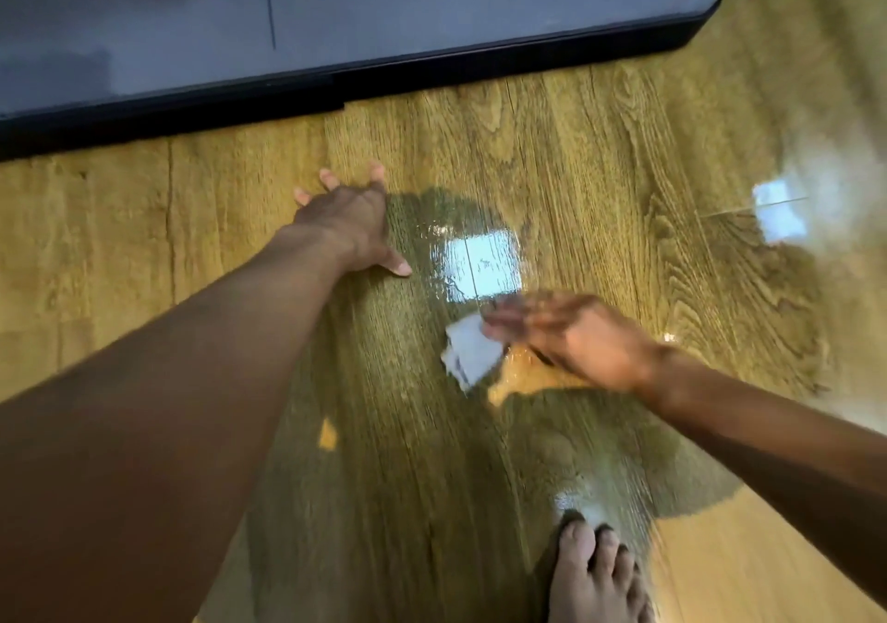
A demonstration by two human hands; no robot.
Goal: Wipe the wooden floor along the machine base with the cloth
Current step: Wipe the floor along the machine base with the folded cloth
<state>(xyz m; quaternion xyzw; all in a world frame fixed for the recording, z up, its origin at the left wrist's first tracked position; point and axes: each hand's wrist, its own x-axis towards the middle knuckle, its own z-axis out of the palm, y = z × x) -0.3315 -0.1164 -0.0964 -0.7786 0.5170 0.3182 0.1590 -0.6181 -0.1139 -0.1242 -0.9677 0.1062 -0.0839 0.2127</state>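
Wooden floor [552,142] gleams; my right hand [571,334] pinches the cloth [468,353], machine base [336,80] at twelve o'clock; left hand [350,224] splayed flat.

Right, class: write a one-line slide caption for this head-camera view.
Right hand wipes wooden floor with white cloth; left hand braces near machine base.
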